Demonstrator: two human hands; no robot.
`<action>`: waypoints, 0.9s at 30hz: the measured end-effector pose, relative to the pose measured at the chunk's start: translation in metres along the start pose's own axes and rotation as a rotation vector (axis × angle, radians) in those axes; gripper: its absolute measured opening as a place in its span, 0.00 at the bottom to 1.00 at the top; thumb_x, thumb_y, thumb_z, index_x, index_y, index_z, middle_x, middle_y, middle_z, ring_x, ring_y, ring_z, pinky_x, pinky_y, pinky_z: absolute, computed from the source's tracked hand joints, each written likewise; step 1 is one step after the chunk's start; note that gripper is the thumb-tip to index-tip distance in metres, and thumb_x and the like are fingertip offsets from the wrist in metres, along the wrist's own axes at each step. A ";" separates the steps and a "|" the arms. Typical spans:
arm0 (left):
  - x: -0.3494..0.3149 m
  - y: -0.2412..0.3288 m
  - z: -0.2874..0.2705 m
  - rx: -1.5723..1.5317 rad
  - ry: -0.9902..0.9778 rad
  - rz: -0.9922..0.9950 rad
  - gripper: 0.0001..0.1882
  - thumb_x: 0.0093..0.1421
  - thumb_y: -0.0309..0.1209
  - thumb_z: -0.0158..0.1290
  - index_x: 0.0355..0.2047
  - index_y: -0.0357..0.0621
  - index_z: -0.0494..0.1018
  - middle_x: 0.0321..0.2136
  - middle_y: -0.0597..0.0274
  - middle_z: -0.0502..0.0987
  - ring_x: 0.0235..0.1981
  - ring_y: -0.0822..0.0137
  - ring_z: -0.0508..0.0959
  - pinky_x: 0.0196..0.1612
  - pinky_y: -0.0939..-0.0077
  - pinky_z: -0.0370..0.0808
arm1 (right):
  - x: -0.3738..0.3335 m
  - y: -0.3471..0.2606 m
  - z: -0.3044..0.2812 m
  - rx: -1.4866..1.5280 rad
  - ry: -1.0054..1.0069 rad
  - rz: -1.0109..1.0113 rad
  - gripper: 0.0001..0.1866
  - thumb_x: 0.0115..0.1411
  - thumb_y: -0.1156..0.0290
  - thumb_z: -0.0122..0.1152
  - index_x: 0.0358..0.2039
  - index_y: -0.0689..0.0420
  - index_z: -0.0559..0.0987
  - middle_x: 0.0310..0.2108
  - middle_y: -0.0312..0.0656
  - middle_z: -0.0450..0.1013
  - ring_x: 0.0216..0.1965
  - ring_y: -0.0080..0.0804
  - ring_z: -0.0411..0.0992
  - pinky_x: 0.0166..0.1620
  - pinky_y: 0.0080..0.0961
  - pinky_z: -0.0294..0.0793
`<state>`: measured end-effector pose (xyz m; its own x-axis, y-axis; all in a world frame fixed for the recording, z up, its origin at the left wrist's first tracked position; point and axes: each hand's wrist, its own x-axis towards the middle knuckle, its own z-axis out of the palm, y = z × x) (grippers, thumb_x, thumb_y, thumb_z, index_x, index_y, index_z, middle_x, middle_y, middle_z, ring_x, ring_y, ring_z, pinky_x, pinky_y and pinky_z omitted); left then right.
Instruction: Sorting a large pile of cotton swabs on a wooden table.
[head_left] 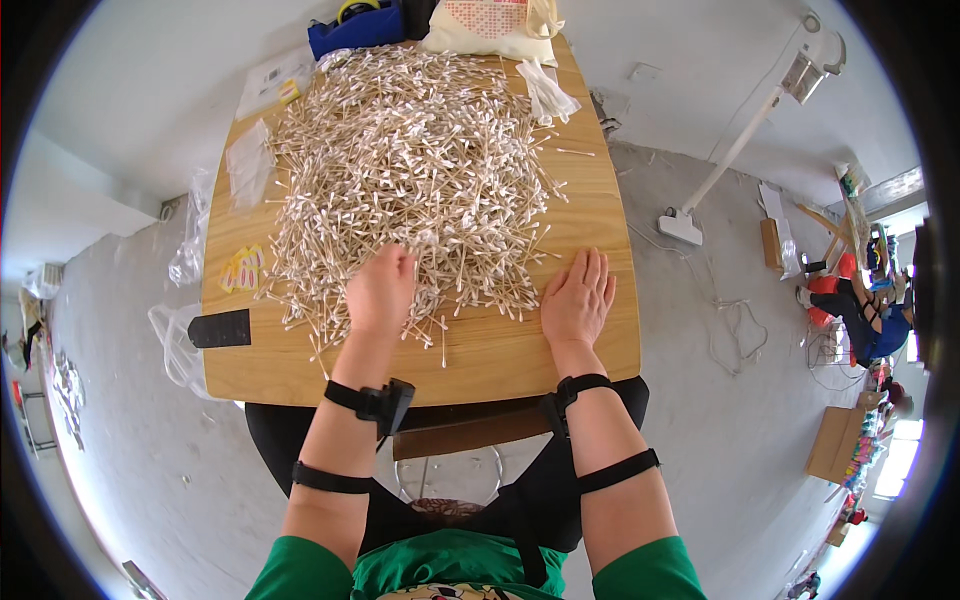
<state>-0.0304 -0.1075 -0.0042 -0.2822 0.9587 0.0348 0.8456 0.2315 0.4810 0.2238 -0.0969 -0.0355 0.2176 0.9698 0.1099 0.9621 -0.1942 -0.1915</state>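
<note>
A large heap of cotton swabs (410, 150) with pale sticks and white tips covers the middle and far part of the wooden table (490, 370). My left hand (382, 290) is closed at the near edge of the heap, its fingers curled in toward the swabs. Whatever lies inside those fingers is hidden. To the right of the heap, my right hand (577, 300) rests flat on the bare wood, fingers stretched out and holding nothing.
Yellow-and-white labels (242, 268), a black strip (220, 329) and clear bags (250, 165) lie along the left side. At the far edge are a blue tape dispenser (357, 28) and a cream bag (490, 28). A white stick vacuum (735, 150) leans at right; people sit beyond.
</note>
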 end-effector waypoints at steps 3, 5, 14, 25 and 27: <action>0.012 -0.023 -0.012 0.044 0.046 -0.047 0.10 0.63 0.41 0.52 0.36 0.49 0.74 0.24 0.53 0.80 0.27 0.50 0.80 0.30 0.59 0.75 | 0.000 0.002 0.001 0.007 0.009 -0.001 0.28 0.67 0.60 0.41 0.64 0.60 0.61 0.67 0.46 0.55 0.70 0.40 0.48 0.70 0.43 0.41; 0.015 -0.030 -0.020 0.065 0.070 -0.072 0.11 0.63 0.41 0.53 0.38 0.50 0.74 0.24 0.53 0.80 0.27 0.50 0.80 0.31 0.59 0.75 | 0.000 0.000 0.003 0.013 0.011 -0.003 0.27 0.67 0.61 0.41 0.63 0.60 0.61 0.67 0.46 0.55 0.70 0.40 0.48 0.70 0.43 0.42; 0.005 0.041 -0.007 0.005 -0.221 0.185 0.14 0.66 0.43 0.49 0.42 0.46 0.71 0.22 0.54 0.79 0.25 0.50 0.79 0.27 0.57 0.74 | 0.000 0.001 0.001 0.004 0.024 -0.011 0.27 0.67 0.61 0.42 0.63 0.61 0.62 0.66 0.46 0.55 0.70 0.40 0.49 0.70 0.44 0.43; -0.014 0.050 0.010 0.098 -0.322 0.355 0.07 0.59 0.28 0.48 0.38 0.45 0.66 0.24 0.53 0.78 0.28 0.49 0.79 0.29 0.53 0.74 | -0.001 0.003 0.001 0.010 0.014 -0.010 0.28 0.66 0.61 0.43 0.63 0.62 0.61 0.66 0.46 0.55 0.70 0.41 0.48 0.70 0.43 0.43; -0.014 0.033 0.002 0.145 -0.298 0.332 0.10 0.59 0.27 0.48 0.41 0.49 0.69 0.25 0.54 0.78 0.28 0.50 0.79 0.29 0.54 0.74 | 0.000 0.000 -0.001 0.020 0.002 -0.010 0.28 0.66 0.61 0.42 0.63 0.62 0.61 0.66 0.46 0.55 0.70 0.40 0.48 0.70 0.43 0.42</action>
<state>0.0022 -0.1133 0.0091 0.1388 0.9856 -0.0971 0.9287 -0.0954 0.3584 0.2244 -0.0970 -0.0347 0.2086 0.9713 0.1140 0.9607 -0.1817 -0.2098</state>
